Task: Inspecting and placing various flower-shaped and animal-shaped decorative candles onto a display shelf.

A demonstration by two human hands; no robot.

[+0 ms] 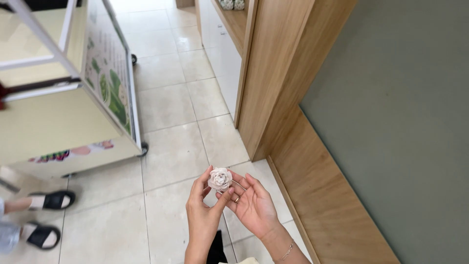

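Both hands are up in front of the person, low in the view, over the pale tiled floor (166, 146). The left hand (202, 212) pinches a small pale pink flower (220, 179) — a rose-like bloom with tight layered petals — between thumb and fingertips, so the flower sits at the top of the fingers, held upright with its face toward the camera. The right hand (254, 205) is spread open, palm up, just beside and slightly under the flower; its fingertips reach toward the bloom and seem to brush its side, though I cannot tell whether they really touch. It is not closed on anything. A ring shows on one finger of that hand, and a thin bracelet (287, 251) lies on the wrist.

To the right runs a grey-green wall (391, 122) with a wooden panel (317, 186) along its foot, and a wooden cabinet (278, 73) stands beyond the hands. To the left is a cream-coloured cart (63, 122) on wheels, its side printed with green leaves. At the far left edge another person's feet in black sandals (49, 215) stand on the tiles — well apart from the hands.
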